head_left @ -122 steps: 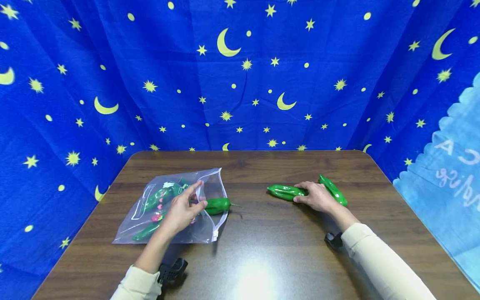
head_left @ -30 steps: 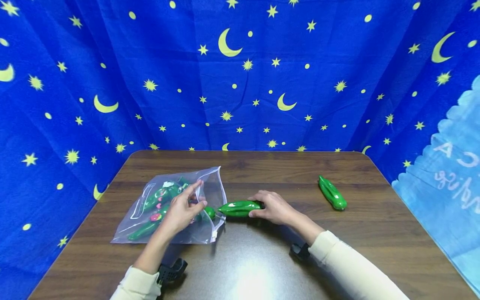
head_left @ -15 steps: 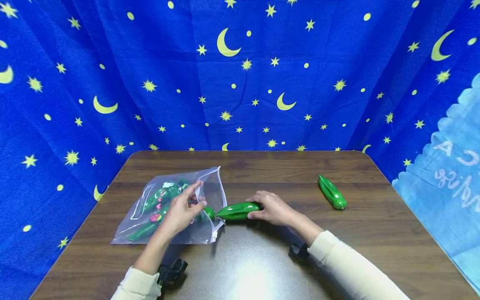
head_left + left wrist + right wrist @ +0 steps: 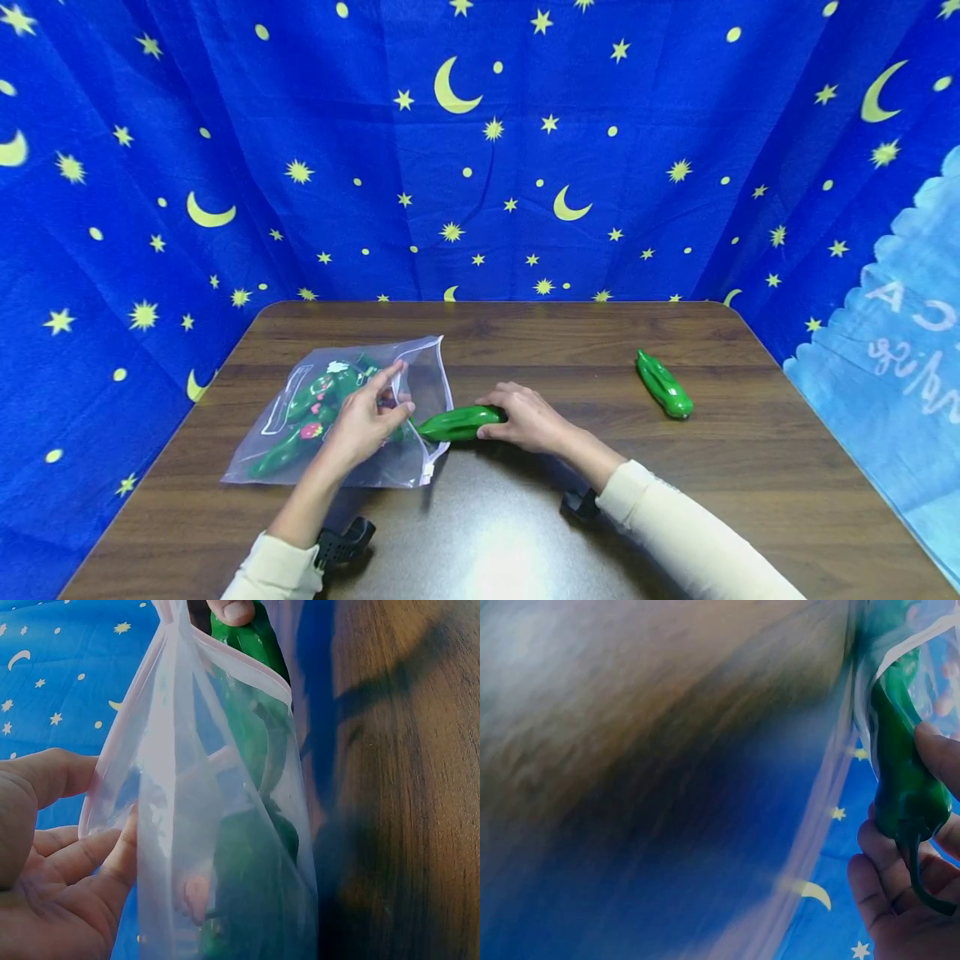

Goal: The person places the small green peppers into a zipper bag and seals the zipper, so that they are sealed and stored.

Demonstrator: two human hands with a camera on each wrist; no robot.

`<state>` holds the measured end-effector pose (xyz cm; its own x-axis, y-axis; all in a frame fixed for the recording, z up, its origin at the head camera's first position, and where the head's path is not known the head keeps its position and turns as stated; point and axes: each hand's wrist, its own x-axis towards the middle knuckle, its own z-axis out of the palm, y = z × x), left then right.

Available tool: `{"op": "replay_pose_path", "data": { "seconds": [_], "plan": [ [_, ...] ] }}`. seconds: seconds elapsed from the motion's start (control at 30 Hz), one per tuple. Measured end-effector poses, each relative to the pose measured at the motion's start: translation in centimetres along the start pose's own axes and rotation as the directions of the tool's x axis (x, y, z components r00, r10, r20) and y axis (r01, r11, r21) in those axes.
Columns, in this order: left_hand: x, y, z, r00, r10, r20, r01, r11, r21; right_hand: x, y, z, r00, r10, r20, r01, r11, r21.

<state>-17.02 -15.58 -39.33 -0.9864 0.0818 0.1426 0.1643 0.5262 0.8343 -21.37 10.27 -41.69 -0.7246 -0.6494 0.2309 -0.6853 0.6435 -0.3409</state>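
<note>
While the left hand [image 4: 367, 421] holds the lip of one clear plastic zip bag [image 4: 367, 473] between thumb and fingers, the right hand [image 4: 522, 417] grips a glossy, long green pepper [image 4: 453, 423] near its stem end, tip inside the mouth. Best, I think, to hold that lip high and slide straight in. At least three more peppers [image 4: 276, 457] overlap inside; one loose pepper [image 4: 664, 385] lies on the brown wood-grain table [image 4: 585, 354].

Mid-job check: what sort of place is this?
Probably a draped tabletop filming setup: blue star-and-moon fabric hangs behind and beside a brown table, and the person has black wrist-worn devices.
</note>
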Motion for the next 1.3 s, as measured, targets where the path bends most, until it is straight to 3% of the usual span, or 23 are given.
{"op": "replay_pose_path", "data": {
  "seconds": [0.43, 1.03, 1.3],
  "plan": [
    [-0.1, 0.0, 0.0, 1.000, 0.003, -0.007, -0.003, 1.000, 0.013, 1.1, -0.9, 1.2, 0.998, 0.006, -0.059, -0.007, 1.000, -0.010],
    [-0.1, 0.0, 0.0, 1.000, -0.008, -0.005, 0.008, 0.999, 0.031, 3.0, -2.4, 2.5, 0.985, 0.090, -0.149, -0.101, 0.993, -0.066],
    [0.0, 0.1, 0.1, 1.000, -0.009, -0.009, 0.010, 0.999, 0.044, 3.3, -2.7, 2.8, 0.985, 0.073, -0.158, -0.080, 0.996, -0.043]
  ]
}}
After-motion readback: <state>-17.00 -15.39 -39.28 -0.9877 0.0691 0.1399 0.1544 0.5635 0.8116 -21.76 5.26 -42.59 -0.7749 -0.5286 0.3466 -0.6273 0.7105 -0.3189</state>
